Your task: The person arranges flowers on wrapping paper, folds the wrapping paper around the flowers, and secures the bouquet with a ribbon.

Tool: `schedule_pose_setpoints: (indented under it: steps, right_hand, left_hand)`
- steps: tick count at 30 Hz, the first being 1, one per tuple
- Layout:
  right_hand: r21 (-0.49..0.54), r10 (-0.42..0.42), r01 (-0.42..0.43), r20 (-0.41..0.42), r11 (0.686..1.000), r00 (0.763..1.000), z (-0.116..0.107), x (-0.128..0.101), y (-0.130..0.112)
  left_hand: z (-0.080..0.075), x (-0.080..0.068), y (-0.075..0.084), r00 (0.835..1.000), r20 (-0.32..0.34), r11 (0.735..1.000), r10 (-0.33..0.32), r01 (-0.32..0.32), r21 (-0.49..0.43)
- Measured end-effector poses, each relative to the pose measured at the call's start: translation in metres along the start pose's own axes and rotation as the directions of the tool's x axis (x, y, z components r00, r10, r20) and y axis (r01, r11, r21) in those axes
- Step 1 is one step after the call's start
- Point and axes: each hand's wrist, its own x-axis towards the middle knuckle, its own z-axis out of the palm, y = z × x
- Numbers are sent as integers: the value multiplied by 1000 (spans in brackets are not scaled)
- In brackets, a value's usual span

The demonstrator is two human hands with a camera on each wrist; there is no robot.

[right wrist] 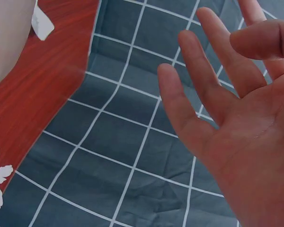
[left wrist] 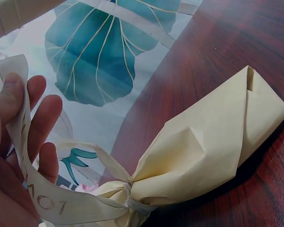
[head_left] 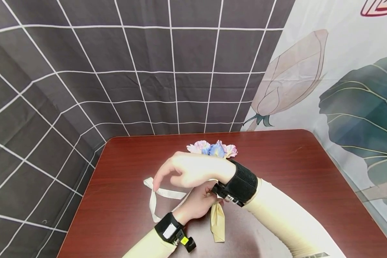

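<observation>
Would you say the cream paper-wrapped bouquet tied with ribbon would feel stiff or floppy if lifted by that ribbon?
The cream paper wrap shows sharp creases, so it probably holds its shape yet crumples easily. The cream printed ribbon curls limply from the left hand, so the bundle would likely dangle and swing.

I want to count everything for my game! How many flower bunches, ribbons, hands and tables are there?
Flower bunch in cream wrapping paper: 1
Ribbon: 1
Hands: 2, left hand and right hand
Table: 1
Total: 5
</observation>
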Motion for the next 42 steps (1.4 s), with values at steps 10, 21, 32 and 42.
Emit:
schedule_pose_setpoints:
  steps: [10, 21, 32, 42]
  right_hand:
    - [-35, 48, -54, -153, 998, 987, 7, -32, 6]
    - [25, 23, -16, -330, 1000, 944, 45, -87, 4]
    - [286, 304, -207, -355, 936, 884, 135, -111, 7]
    - [547, 674, -430, -392, 718, 627, 198, -95, 15]
  left_hand:
    - [-13, 0, -16, 997, -74, 992, 6, 3, 124]
    - [-30, 5, -12, 939, -102, 926, 329, -299, 232]
    - [-26, 4, 18, 993, -110, 995, -31, 20, -103]
    - [-26, 3, 15, 995, -92, 993, -28, 17, -116]
